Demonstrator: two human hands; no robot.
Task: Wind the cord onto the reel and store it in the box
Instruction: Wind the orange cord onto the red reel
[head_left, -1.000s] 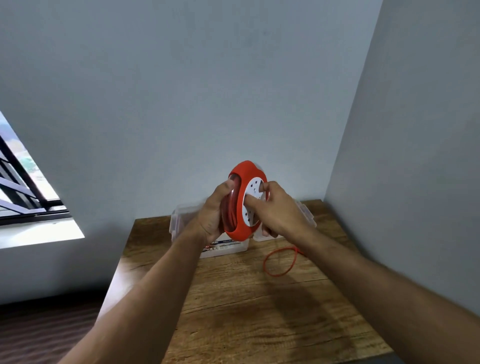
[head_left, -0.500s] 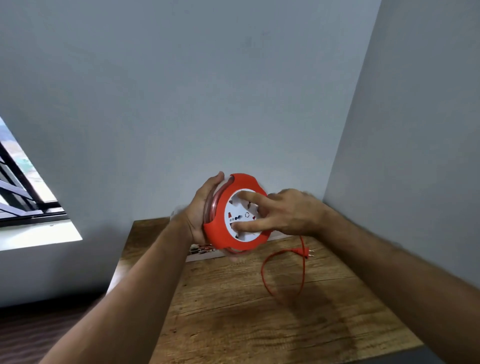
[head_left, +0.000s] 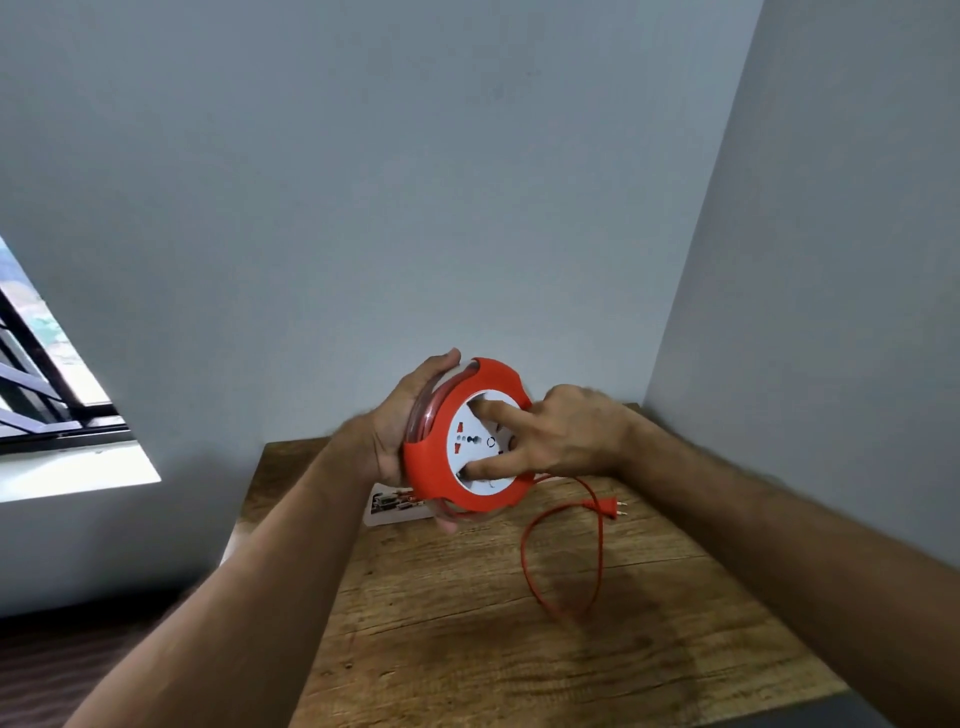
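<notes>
Reel (head_left: 462, 441) upright, socket face toward camera, left hand (head_left: 405, 421) grip clasping rim, right hand (head_left: 561, 436) fingers spread on face.

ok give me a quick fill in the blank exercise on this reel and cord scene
1. The left hand grips the ____ reel from behind.
2. The right hand's fingers press on the reel's ____ centre face.
3. The loose cord ends in a plug lying on the ____ table.

Missing words: red; white; wooden
</notes>
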